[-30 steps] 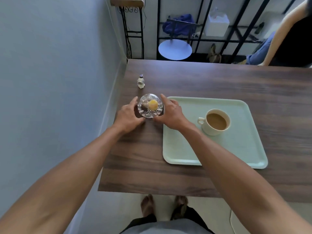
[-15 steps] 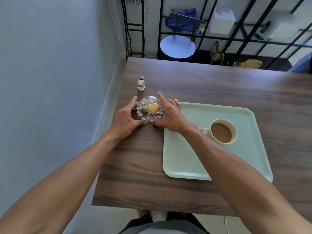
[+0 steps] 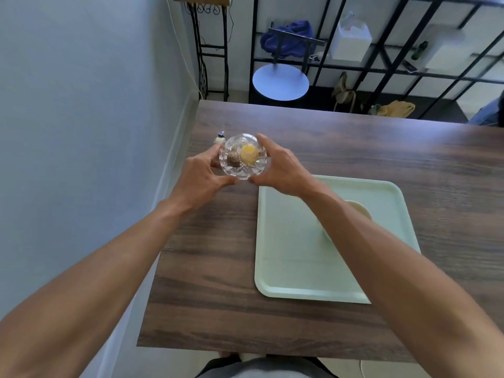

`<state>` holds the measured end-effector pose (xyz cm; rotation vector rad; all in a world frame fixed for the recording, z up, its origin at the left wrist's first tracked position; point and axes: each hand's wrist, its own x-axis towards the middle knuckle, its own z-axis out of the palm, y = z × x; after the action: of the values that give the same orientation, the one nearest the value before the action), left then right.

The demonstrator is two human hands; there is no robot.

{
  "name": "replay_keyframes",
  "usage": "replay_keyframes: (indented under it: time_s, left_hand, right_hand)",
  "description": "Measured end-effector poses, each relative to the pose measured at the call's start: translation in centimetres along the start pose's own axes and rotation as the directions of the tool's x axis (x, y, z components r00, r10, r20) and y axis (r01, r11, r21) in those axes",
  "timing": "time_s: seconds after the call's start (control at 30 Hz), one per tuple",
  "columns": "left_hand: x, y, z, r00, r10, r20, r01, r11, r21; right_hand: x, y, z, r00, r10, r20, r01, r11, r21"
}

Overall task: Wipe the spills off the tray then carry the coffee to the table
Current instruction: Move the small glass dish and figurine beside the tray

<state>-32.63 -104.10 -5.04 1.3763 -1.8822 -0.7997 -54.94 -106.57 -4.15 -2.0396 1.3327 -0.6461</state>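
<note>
A pale green tray [image 3: 294,268] lies on the dark wooden table [image 3: 354,148], right of centre. On it stands a cream coffee cup [image 3: 360,210], mostly hidden behind my right forearm. A clear cut-glass jar [image 3: 243,156] holding a yellow and a brown piece is just left of the tray's far corner. My left hand [image 3: 203,175] grips its left side and my right hand [image 3: 281,166] grips its right side. I cannot tell whether the jar is touching the table.
A small white figurine [image 3: 219,138] stands on the table just behind the jar, near the left wall. Beyond the far table edge are a round blue stool [image 3: 281,81] and a black metal railing [image 3: 381,69]. The table's near edge is close to my body.
Both hands have moved the glass jar further from me, toward the figurine. My view has shifted so my right forearm now covers most of the coffee cup.
</note>
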Motion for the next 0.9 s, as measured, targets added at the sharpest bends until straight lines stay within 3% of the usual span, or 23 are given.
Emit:
replay_keyframes:
  time_s: [0.17, 0.33, 0.7, 0.9]
  left_hand:
    - [3.9, 2.2, 1.7, 0.998, 0.046, -0.041, -0.045, 0.999, 0.029]
    - [6.8, 2.9, 5.2, 0.998, -0.047, -0.035, 0.048, 0.999, 0.015]
    - [7.9, 1.3, 9.4, 0.992, -0.122, -0.017, 0.123, 0.992, 0.037]
    - [8.0, -0.2, 10.4, 0.983, -0.183, -0.011, 0.182, 0.962, 0.204]
  right_hand:
    - [1.6, 1.6, -4.8, 0.998, 0.056, -0.001, -0.056, 0.998, -0.014]
    - [2.7, 4.2, -7.1, 0.995, 0.099, 0.017, -0.098, 0.994, -0.044]
    - [4.0, 10.0, -6.0, 0.989, 0.117, 0.094, -0.116, 0.993, -0.017]
    - [4.4, 12.0, -5.5, 0.983, 0.129, 0.128, -0.121, 0.991, -0.065]
